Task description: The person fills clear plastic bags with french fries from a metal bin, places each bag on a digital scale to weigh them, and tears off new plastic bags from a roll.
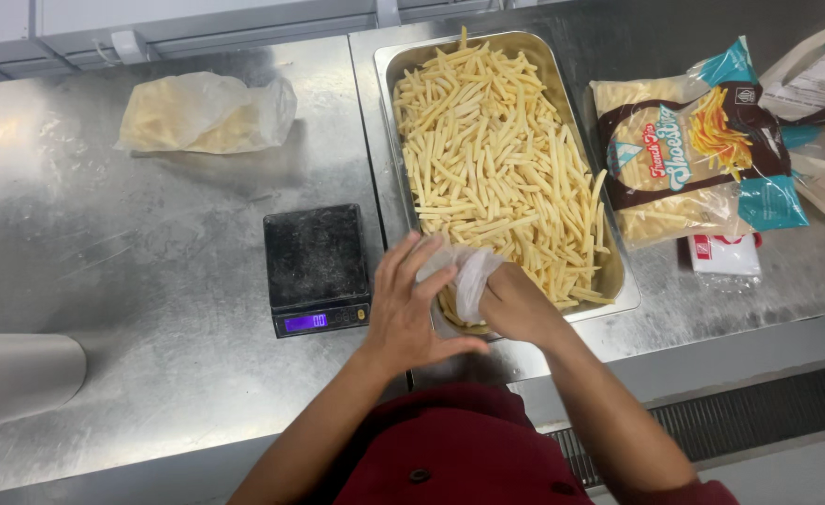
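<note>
Presently: left hand (405, 309) and right hand (515, 304) both grasping clear bag (464, 273) at near corner of fries tray (389, 70); scale (317, 269) just left, on steel surface (150, 281).

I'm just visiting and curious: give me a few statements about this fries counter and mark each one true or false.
1. The metal tray holds uncooked fries. True.
2. A bag rests on the scale. False: its platform is bare.
3. Both hands, left hand and right hand, are at a thin clear bag over the tray's near corner. True.
4. The printed fries packet lies left of the tray. False: it lies right of it.
5. A filled clear bag lies far left. True.
</note>
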